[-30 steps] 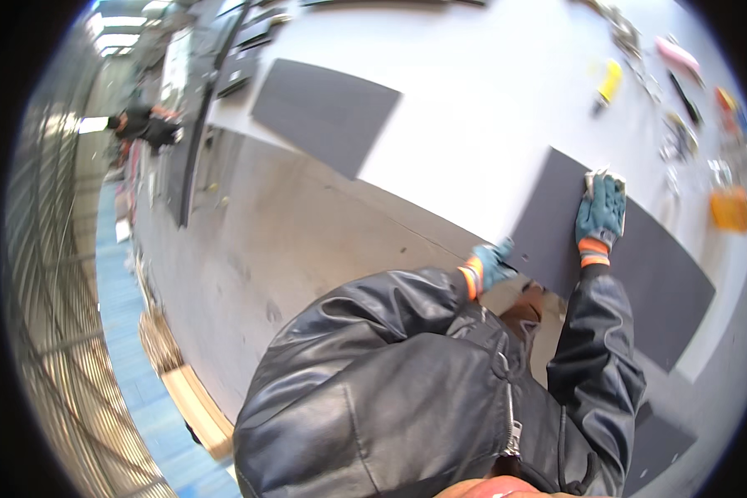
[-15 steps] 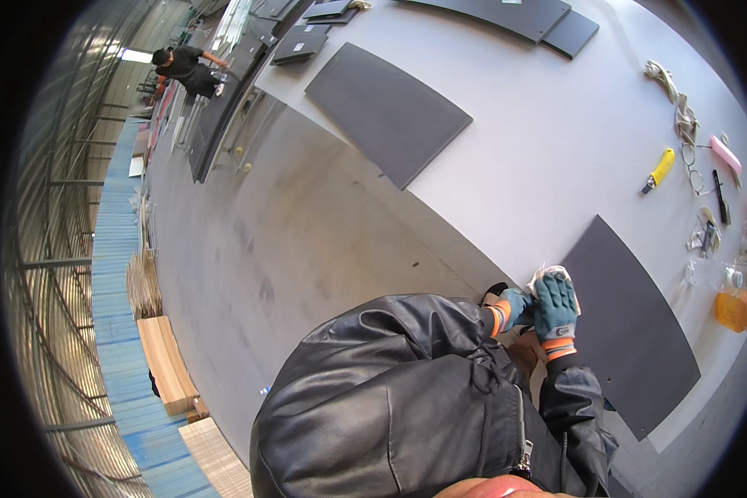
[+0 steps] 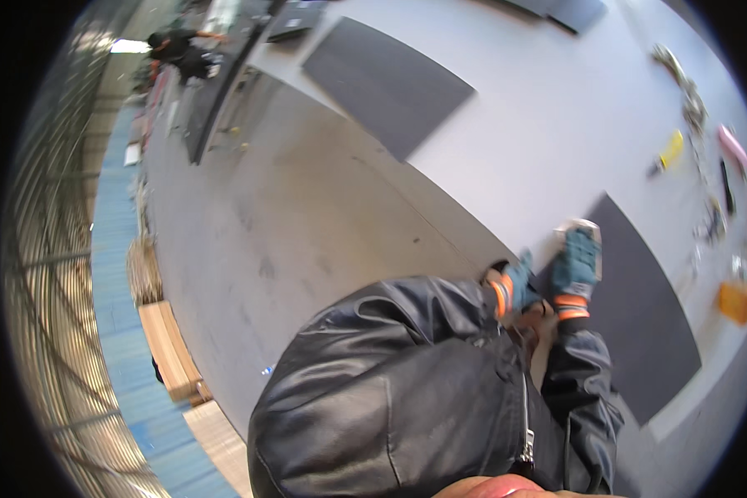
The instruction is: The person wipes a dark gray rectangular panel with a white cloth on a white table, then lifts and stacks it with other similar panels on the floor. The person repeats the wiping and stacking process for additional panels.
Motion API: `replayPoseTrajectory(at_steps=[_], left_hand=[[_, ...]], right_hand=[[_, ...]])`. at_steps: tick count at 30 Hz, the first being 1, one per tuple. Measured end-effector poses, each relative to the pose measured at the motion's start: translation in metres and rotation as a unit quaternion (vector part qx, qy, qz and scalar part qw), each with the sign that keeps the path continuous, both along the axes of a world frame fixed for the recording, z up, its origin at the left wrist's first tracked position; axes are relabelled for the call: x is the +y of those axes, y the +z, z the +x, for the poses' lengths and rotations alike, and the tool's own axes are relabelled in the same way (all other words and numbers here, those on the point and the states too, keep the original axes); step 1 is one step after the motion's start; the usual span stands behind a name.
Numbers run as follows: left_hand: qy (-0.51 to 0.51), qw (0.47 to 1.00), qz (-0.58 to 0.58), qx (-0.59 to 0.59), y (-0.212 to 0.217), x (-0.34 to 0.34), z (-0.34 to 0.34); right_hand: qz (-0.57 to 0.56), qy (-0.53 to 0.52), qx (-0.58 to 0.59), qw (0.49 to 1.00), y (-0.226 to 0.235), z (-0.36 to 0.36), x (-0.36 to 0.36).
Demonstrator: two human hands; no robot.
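Note:
A dark grey panel [image 3: 639,324] with a curved outer edge lies on the white tabletop, just right of my body. My right hand [image 3: 578,256], in a teal work glove with an orange cuff, presses a whitish cloth pad [image 3: 591,228] onto the panel's upper left part. The pad shows around its fingertips and right side. Close by on the left, my left hand [image 3: 518,284], gloved alike, is at the panel's left edge. Blur and overlap hide whether its fingers grip that edge.
Another grey panel [image 3: 390,83] lies farther up the table, overhanging its left edge. To the right are a yellow-handled cutter [image 3: 672,149], a pink tool [image 3: 732,148], a black pen-like tool [image 3: 727,187] and an orange container [image 3: 735,302]. A co-worker [image 3: 183,54] stands at the far left.
My right hand and the cloth pad have slid up and slightly right over the panel. The left hand has shifted up a little; the whole view has moved and blurred.

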State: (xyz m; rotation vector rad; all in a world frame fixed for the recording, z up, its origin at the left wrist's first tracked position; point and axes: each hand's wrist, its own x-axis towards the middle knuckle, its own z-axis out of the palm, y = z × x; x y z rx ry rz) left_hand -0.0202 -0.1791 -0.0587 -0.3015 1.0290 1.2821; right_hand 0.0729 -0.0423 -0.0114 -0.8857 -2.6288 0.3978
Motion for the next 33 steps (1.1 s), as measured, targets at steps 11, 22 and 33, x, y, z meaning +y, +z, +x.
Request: replayPoseTrajectory(at_steps=[11, 22, 33], left_hand=[[-0.061, 0.997, -0.03, -0.022, 0.017, -0.013, -0.014], [-0.071, 0.985, -0.129, 0.088, 0.053, 0.001, -0.004], [-0.039, 0.981, -0.162, 0.101, 0.056, 0.005, 0.001]], right_hand=[[-0.019, -0.004, 0.065, 0.998, 0.035, 0.085, -0.071], [0.104, -0.373, -0.06, 0.92, 0.005, 0.351, 0.01], [0.009, -0.546, 0.272, 0.793, 0.008, 0.56, 0.126]])
